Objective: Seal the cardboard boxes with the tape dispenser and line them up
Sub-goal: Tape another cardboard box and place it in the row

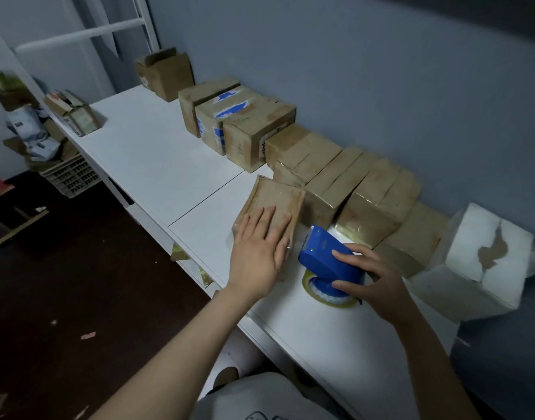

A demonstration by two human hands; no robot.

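Observation:
A small flat cardboard box [278, 197] lies on the white table [157, 159] in front of a row of taped boxes [329, 177]. My left hand [258, 253] presses flat on its top with straight fingers. Just right of it, my right hand [378, 275] grips a blue tape dispenser [323, 259] with a roll of clear tape [326, 294] under it, resting on the table. The dispenser's toothed end points toward the box's near right corner.
Several sealed boxes [254, 131] line the blue wall, some with blue tape. An open box [166, 72] stands at the far end and another open box [75, 112] at the table's left edge. A white box [484, 256] sits at right. Crates and clutter [69, 174] fill the floor at left.

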